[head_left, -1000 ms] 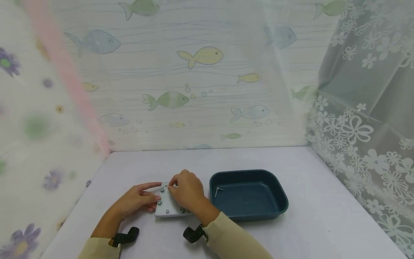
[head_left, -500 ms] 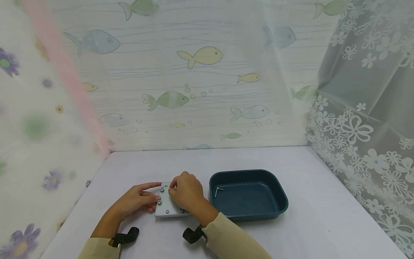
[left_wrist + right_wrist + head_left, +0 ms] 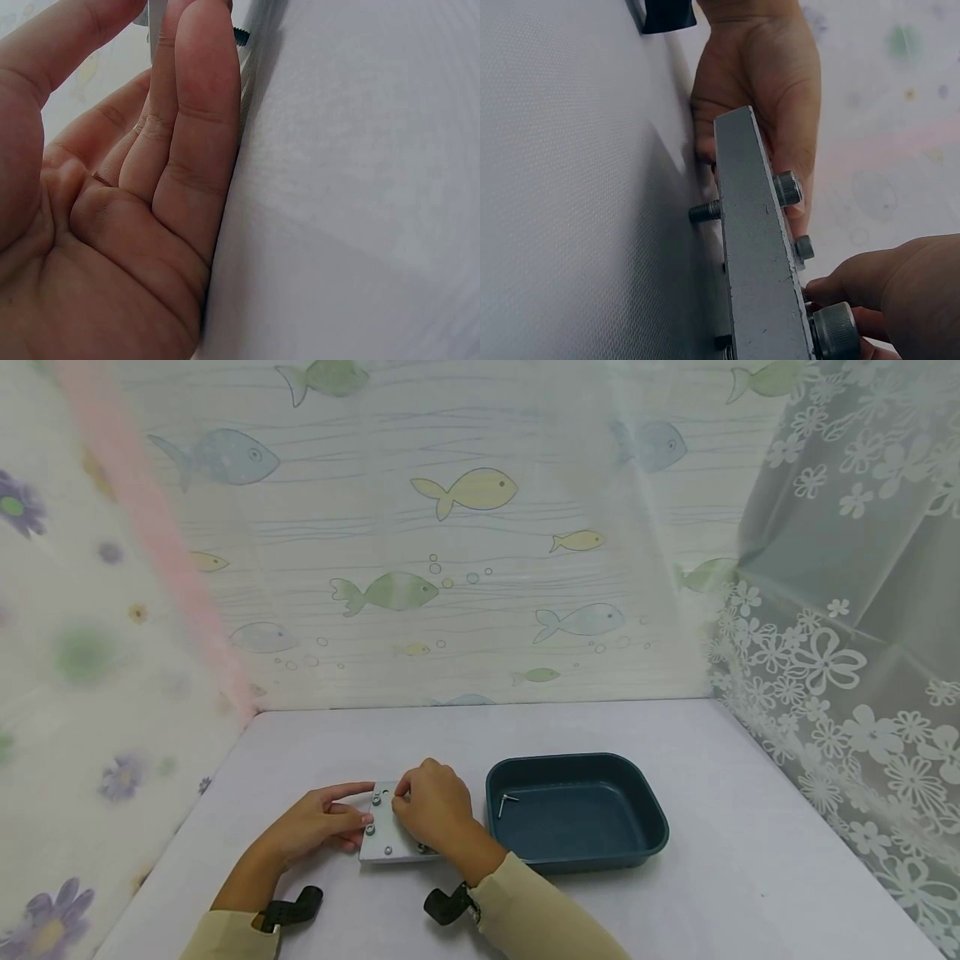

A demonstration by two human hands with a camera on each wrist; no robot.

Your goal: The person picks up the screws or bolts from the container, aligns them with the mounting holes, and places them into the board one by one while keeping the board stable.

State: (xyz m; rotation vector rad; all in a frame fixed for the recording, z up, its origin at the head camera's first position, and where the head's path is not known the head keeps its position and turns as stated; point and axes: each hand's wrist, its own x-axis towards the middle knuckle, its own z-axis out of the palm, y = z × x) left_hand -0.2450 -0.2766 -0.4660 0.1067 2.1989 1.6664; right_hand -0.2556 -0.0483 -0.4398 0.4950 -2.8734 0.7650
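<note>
A flat silver-grey metal plate (image 3: 390,835) carries several socket-head bolts; their threaded ends stick out beneath it, as the right wrist view shows. My left hand (image 3: 318,822) grips its left edge, thumb on top and other fingers lower down. In the left wrist view the fingers (image 3: 202,97) reach the plate edge beside a threaded bolt end (image 3: 241,36). Over the plate's upper part, my right hand (image 3: 435,806) pinches a small bolt at the surface, mostly hidden by the fingers. A larger bolt (image 3: 836,330) stands close to these fingertips in the right wrist view.
A dark blue rectangular tray (image 3: 656,827) stands right of the plate, close to my right forearm. Small silver bolts (image 3: 504,806) lie at its left end. White cloth (image 3: 735,893) covers the table, with patterned curtains behind and at the sides.
My right hand has shifted very slightly at the plate, its fingers still together at the same spot. The left hand, plate and tray stay where they were.
</note>
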